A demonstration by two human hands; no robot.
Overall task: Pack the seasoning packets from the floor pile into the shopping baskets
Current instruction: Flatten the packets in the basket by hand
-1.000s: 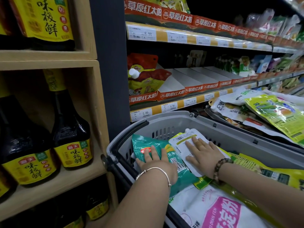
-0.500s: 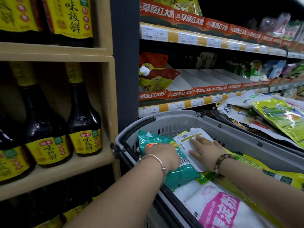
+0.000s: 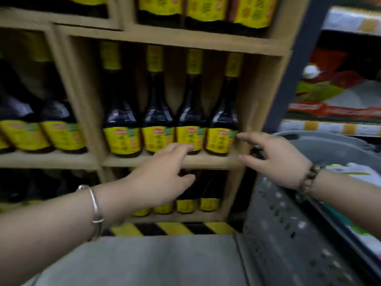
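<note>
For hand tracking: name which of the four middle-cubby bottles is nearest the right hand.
The rightmost bottle: only its label meets a fingertip of the right hand.

the left grip (image 3: pixel 162 178) and the right grip (image 3: pixel 276 159) are now off the packets (image 3: pixel 350 172) and out of the basket (image 3: pixel 288 234). both hang empty, fingers loosely spread, before the bottles (image 3: pixel 156 120) on the wooden shelf (image 3: pixel 51 159). the view is swung left, so the basket sits at the right edge.

wooden shelf (image 3: pixel 61 159) | 4 dark bottles (image 3: pixel 157 116), yellow labels | striped tape (image 3: pixel 171 228)
</note>
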